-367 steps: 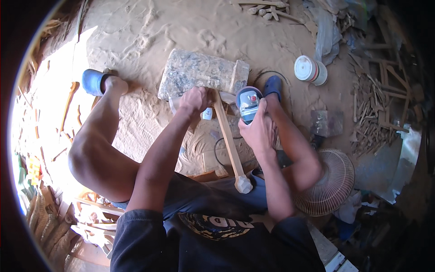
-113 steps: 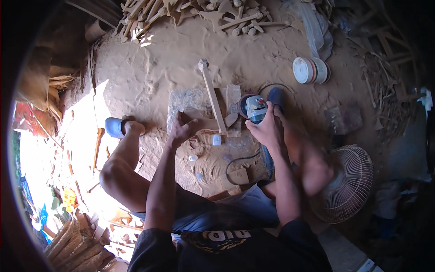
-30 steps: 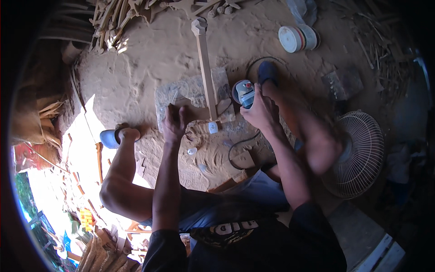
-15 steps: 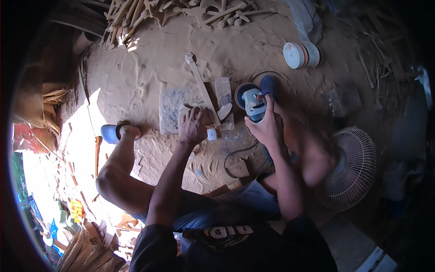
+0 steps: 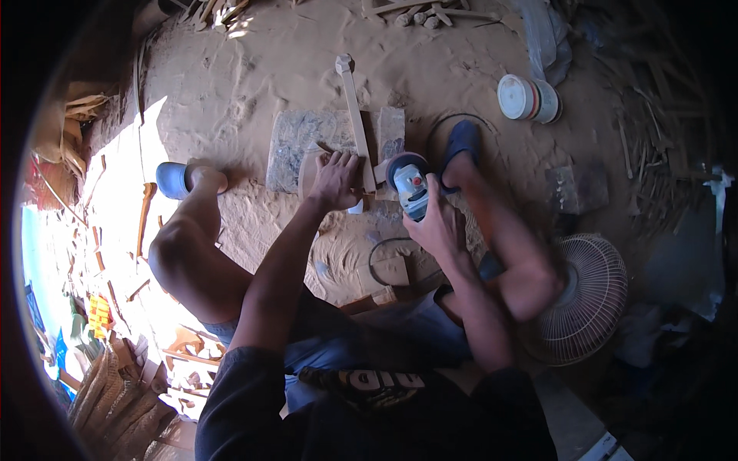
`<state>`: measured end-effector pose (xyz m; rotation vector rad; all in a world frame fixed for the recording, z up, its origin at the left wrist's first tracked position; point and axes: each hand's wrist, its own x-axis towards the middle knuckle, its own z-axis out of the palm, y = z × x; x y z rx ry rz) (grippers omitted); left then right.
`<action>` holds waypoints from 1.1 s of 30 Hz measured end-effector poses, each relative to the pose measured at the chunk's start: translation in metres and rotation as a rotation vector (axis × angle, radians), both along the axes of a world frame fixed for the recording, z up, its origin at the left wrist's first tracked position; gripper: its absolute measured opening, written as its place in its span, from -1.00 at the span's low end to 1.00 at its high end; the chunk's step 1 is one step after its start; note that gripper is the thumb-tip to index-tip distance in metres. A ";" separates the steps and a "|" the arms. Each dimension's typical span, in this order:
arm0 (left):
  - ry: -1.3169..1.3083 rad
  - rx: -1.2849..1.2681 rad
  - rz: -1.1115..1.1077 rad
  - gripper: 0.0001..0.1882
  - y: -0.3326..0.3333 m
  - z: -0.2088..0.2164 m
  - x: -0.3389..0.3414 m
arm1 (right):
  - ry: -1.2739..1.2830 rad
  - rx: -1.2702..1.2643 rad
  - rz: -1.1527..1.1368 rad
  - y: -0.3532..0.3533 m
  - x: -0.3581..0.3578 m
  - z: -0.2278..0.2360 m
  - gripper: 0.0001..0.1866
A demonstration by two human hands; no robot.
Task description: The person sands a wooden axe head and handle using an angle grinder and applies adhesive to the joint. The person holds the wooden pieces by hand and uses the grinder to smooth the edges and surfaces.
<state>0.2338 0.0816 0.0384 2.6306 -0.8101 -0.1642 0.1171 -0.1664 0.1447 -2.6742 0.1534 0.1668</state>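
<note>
My left hand [image 5: 336,179] presses down with bent fingers on a pale, curved wooden piece [image 5: 310,167], partly hidden beneath it. The piece lies on a worn flat board [image 5: 296,131] on the ground. Just past my fingertips, a long wooden stick with a knobbed far end [image 5: 352,107] lies lengthwise across the board. My right hand [image 5: 440,224] is wrapped round the body of an angle grinder [image 5: 412,192]. Its round disc [image 5: 401,163] faces the board and sits close to the board's right part; whether it touches wood cannot be made out.
A white fan [image 5: 584,300] stands at my right knee. Farther off are a white bucket on its side [image 5: 530,100] and a plastic bag [image 5: 547,42]. A dark cable [image 5: 377,257] loops over the dusty ground. My slippered feet [image 5: 173,180] flank the board.
The grinder has moved left, nearer to the board and my left hand. My left hand stays on the curved wooden piece. The whole view has shifted slightly.
</note>
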 end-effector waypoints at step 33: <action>0.184 -0.321 -0.066 -0.40 0.018 -0.007 0.017 | 0.052 -0.063 0.033 0.015 0.009 -0.015 0.00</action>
